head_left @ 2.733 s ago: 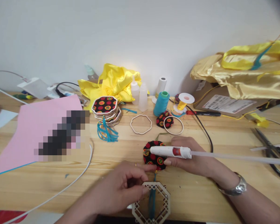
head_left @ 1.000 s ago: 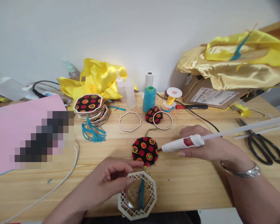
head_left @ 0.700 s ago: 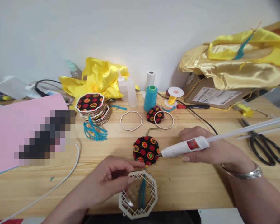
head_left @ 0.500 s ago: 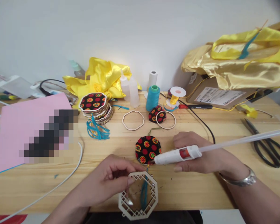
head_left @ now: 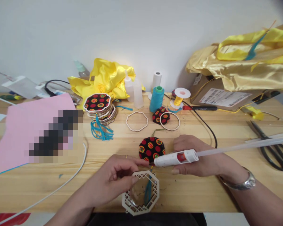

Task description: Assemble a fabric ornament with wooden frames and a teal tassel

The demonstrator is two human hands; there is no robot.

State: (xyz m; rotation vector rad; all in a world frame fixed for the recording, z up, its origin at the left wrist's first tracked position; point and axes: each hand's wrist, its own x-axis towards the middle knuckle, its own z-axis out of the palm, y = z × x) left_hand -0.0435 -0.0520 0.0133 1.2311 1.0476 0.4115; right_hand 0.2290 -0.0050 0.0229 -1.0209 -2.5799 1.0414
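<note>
My left hand is closed on the upper left edge of a pale octagonal lattice frame at the table's near edge; a teal tassel thread runs across the frame. My right hand grips a white pen-shaped glue gun with a long clear glue stick trailing to the right. Its tip points left, close to the lower right edge of a round black fabric pad with red and yellow dots, which lies just beyond the frame.
Behind lie a scalloped wooden ring, a plain ring beside a second fabric pad, a stack of covered pads, teal thread cone, glue bottles and yellow satin. Pink paper left; scissors and cardboard box right.
The glue gun swung away to the right of the pad, then came back down and left, so its tip is again at the pad's lower right edge. My left hand keeps hold of the frame.
</note>
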